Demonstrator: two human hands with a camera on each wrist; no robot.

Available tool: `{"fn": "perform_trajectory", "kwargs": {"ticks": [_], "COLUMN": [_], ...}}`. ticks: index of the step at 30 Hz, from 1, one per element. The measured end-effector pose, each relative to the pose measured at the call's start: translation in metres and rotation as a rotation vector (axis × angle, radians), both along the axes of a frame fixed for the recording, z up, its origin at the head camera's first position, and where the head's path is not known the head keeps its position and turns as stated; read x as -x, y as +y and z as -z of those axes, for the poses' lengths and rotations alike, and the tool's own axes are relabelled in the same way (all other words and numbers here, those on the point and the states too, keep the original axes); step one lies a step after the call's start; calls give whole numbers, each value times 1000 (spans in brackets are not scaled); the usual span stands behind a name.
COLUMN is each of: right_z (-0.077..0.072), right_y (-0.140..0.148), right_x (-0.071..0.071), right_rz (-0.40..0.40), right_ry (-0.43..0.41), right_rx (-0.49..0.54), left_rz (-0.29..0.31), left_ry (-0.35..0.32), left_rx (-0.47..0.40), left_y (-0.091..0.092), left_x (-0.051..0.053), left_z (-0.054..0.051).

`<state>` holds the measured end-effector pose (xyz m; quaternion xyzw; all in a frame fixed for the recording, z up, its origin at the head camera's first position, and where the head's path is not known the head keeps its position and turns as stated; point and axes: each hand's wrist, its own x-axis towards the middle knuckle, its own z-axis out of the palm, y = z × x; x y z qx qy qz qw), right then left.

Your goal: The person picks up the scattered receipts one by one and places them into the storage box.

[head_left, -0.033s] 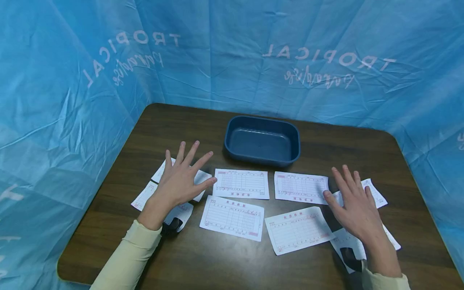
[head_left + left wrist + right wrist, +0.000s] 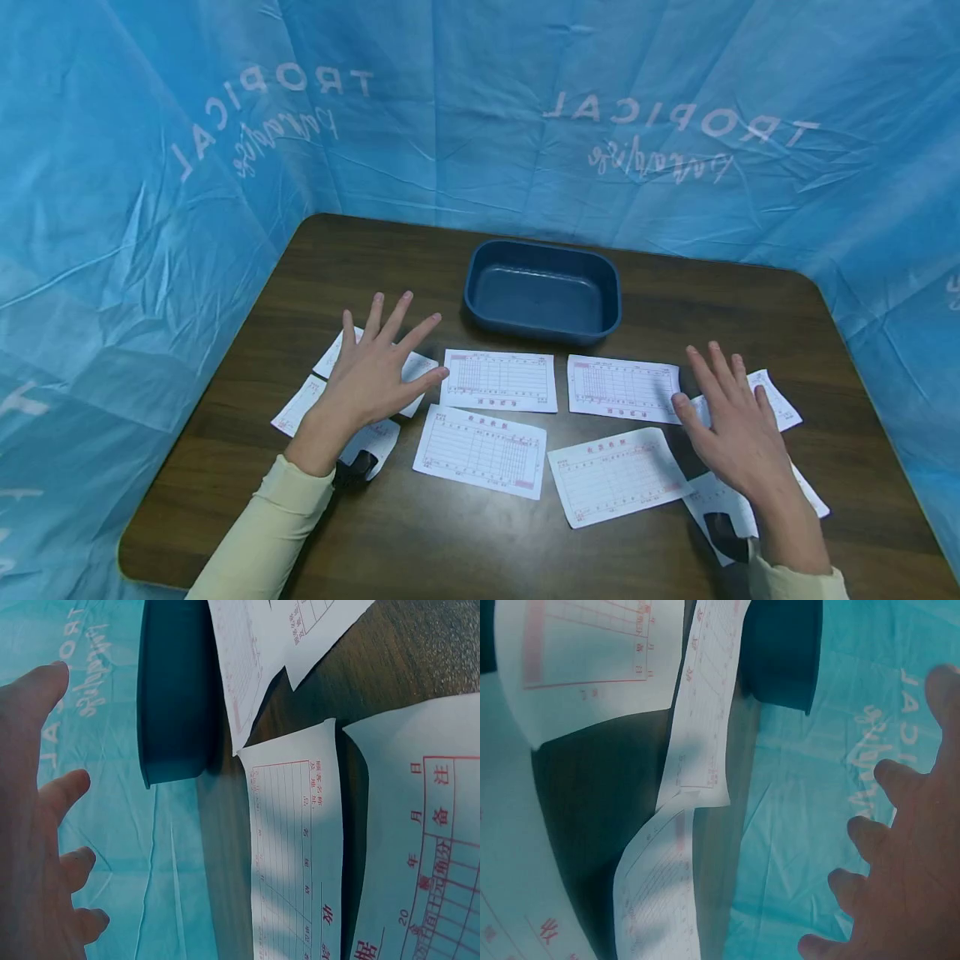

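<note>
My left hand (image 2: 367, 375), its fingers straight and spread, hovers over several printed paper slips at the table's left; a slip (image 2: 296, 406) shows beside its wrist. On the right, my right hand (image 2: 735, 433) is held out the same way above more slips, one (image 2: 776, 400) showing past its fingers. Neither hand holds anything. Between them lie ruled receipt slips with red print: two at the back (image 2: 498, 381) and two nearer me (image 2: 480, 450). In the left wrist view a slip (image 2: 289, 847) lies below the spread fingers. Parts of the outer slips are hidden by my hands.
A dark blue rectangular tub (image 2: 543, 287) with nothing in it stands behind the slips, near the back edge of the brown wooden table (image 2: 390, 242). Blue cloth (image 2: 480, 108) with white lettering hangs around the table. Black wrist cameras (image 2: 356, 468) sit below my wrists.
</note>
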<state>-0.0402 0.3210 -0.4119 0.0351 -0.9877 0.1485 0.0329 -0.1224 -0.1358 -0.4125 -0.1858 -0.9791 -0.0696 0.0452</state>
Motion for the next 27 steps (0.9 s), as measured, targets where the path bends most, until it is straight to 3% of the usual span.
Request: {"fn": "perform_trajectory", "kwargs": {"ticks": [19, 23, 27], "right_z": [3, -1, -7], "right_y": [7, 13, 23], "right_x": [4, 4, 4], "right_rz": [57, 93, 143], "right_ry": [5, -3, -53], "right_rx": [2, 3, 69], "left_rz": [-14, 5, 28], "left_ry": [-36, -37, -50], "left_rx": [-9, -42, -84], "left_y": [2, 5, 7], "left_x": [3, 5, 10], "left_z": [-3, -5, -8]}}
